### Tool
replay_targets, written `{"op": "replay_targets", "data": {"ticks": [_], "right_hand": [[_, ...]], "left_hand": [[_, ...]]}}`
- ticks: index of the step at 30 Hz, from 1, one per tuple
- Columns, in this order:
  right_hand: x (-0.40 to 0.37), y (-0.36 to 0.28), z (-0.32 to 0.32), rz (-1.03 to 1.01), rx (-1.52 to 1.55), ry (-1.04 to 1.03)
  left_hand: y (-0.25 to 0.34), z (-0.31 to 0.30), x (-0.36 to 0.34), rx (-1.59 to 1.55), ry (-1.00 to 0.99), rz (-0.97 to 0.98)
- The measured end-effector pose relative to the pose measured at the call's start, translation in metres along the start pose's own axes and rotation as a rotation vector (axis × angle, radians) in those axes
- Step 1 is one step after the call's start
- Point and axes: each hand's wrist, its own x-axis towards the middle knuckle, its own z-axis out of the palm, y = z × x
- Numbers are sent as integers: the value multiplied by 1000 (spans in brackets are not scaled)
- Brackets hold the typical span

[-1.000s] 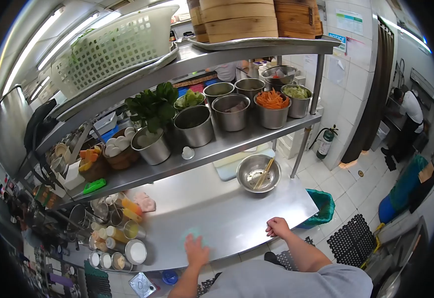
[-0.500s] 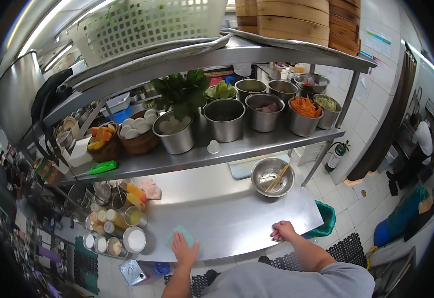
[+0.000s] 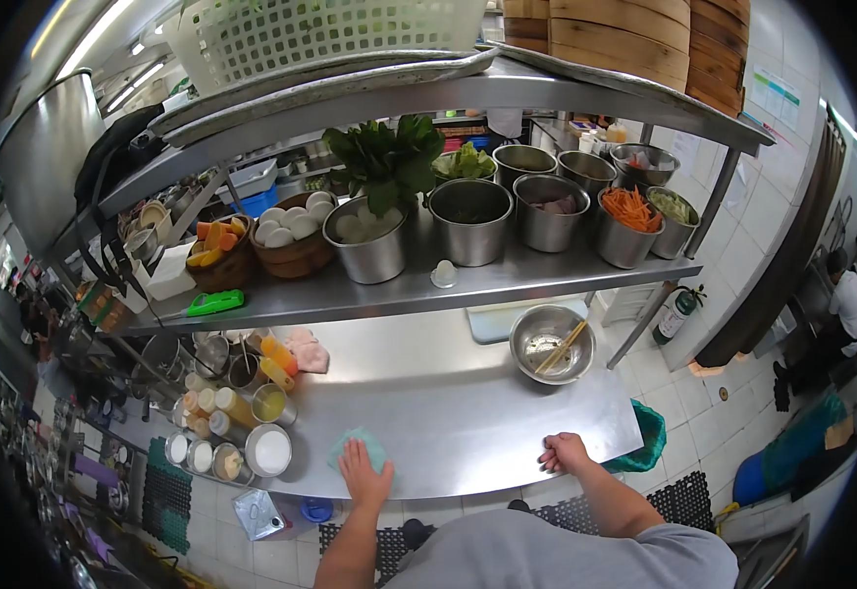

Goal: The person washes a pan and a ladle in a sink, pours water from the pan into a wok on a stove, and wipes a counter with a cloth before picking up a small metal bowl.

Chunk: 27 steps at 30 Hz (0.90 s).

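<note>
My left hand (image 3: 365, 475) lies flat, fingers extended, on a pale green cloth (image 3: 357, 447) near the front edge of the steel table (image 3: 448, 412). Part of the cloth is hidden under the palm. Toward the table's right end, my right hand (image 3: 563, 453) is curled into a loose fist at the surface, and no object shows in it. Beyond that hand is a steel mixing bowl (image 3: 536, 339) with a pair of chopsticks (image 3: 563, 348) leaning inside. Left of the cloth stands a round container of white powder (image 3: 269, 450).
Squeeze bottles (image 3: 235, 404) and steel pots crowd the table's left end. A cutting board (image 3: 492, 325) lies at the back. Overhead, a steel shelf (image 3: 350, 299) carries eggs (image 3: 291, 224), vegetable pots and a green-handled tool (image 3: 216, 302). A lined bin (image 3: 644, 439) stands at right.
The camera view has shifted slightly, so the shelf and its pots sit further right and higher. My left hand stays on the cloth; my right fist stays nearly in place.
</note>
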Motion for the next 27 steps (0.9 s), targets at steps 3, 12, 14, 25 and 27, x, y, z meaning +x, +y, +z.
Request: {"op": "replay_targets", "data": {"ticks": [3, 12, 14, 25, 27], "right_hand": [[-1, 0, 0, -8, -1, -1], [1, 0, -2, 10, -10, -13], [3, 1, -3, 11, -15, -16], [1, -1, -2, 12, -13, -12], [1, -1, -2, 11, -11, -13]], "left_hand": [[3, -1, 2, 22, 4, -6], [2, 0, 0, 13, 7, -5], [3, -2, 0, 6, 5, -7], [4, -2, 0, 1, 8, -9], [5, -3, 0, -3, 9, -8]]}}
